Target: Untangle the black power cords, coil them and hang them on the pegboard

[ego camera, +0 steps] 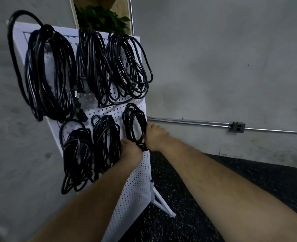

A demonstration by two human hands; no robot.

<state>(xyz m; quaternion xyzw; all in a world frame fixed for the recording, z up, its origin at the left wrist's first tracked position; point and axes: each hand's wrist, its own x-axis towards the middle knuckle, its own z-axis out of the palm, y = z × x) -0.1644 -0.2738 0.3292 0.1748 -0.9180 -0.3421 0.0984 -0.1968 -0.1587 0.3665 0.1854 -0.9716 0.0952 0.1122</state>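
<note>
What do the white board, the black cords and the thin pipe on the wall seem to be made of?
Pegboard: probably painted sheet metal, matte white; evenly punched holes, thin frame.
Black cords: flexible rubber or plastic jacket, slightly glossy; highlights along the loops.
Wall pipe: bare metal, likely steel conduit; dull grey shine.
</note>
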